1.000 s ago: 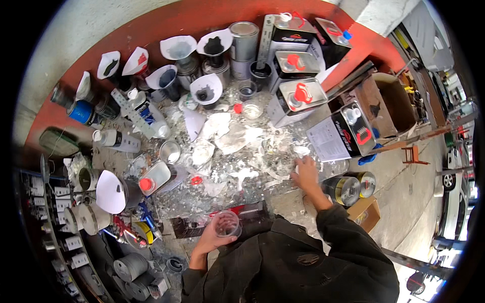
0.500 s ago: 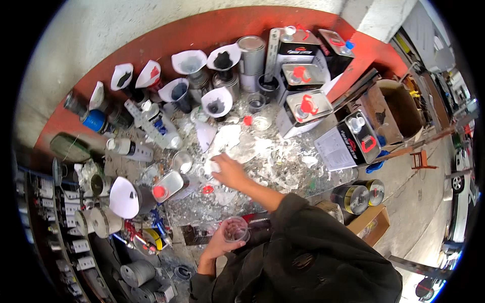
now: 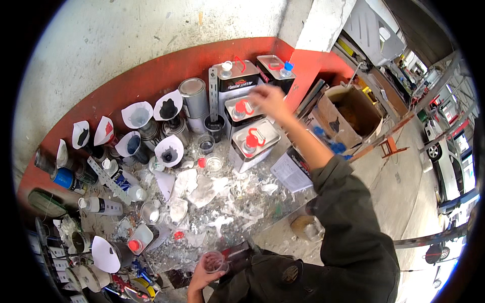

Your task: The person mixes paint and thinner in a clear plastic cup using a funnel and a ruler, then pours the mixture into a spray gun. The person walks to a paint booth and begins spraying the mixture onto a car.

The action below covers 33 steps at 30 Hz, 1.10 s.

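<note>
My left hand (image 3: 203, 273) grips a clear plastic cup (image 3: 216, 261) low in the view, beside the paint-spattered bench (image 3: 237, 202). My right hand (image 3: 269, 101) is raised over the rectangular metal cans, closest to the middle one (image 3: 235, 117), which has a red cap and handle, and to the rear can (image 3: 232, 84) with a white cap. Its fingers are blurred, so their grip and any contact are unclear. A front can (image 3: 244, 160) with a red cap stands below it. My right sleeve partly covers another can (image 3: 290, 169).
Tins and cups with paper funnels (image 3: 137, 116) line the red-painted wall. A squat container (image 3: 136, 241) and white bottles (image 3: 101, 205) sit on the left. On the right are a cardboard box (image 3: 348, 121), a metal rail (image 3: 427, 241), an orange stool (image 3: 391, 147) and a parked car (image 3: 439, 166).
My right hand has moved from the bench surface up and back to the metal cans. The view has tilted toward the wall. My left hand still holds the cup.
</note>
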### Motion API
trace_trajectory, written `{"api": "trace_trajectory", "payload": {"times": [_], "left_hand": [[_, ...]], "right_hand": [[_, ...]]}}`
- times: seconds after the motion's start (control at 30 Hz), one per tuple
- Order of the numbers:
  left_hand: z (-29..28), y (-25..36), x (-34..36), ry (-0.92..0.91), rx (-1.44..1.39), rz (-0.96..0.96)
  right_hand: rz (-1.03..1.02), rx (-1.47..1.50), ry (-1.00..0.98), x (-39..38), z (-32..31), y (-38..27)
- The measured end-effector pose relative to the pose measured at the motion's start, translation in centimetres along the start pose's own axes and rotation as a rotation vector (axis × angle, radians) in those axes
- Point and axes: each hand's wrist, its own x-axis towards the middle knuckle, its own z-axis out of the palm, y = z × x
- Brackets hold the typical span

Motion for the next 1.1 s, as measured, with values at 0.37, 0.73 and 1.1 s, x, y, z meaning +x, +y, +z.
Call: {"api": "trace_trajectory", "payload": {"times": [0.37, 0.73, 1.1], "left_hand": [[2.1, -0.1, -0.4, 0.343, -0.100, 0.036], [4.7, -1.6, 0.0, 0.450, -0.187, 0.054], [5.6, 0.0, 1.7, 0.233, -0.090, 0.095]], "right_hand": [[-0.102, -1.109, -0.227, 16.6, -10.1, 5.2], [-0.150, -0.903, -0.297, 21.4, -12.5, 10.5], [-0.287, -0.990, -0.175, 16.3, -17.9, -4.9]]}}
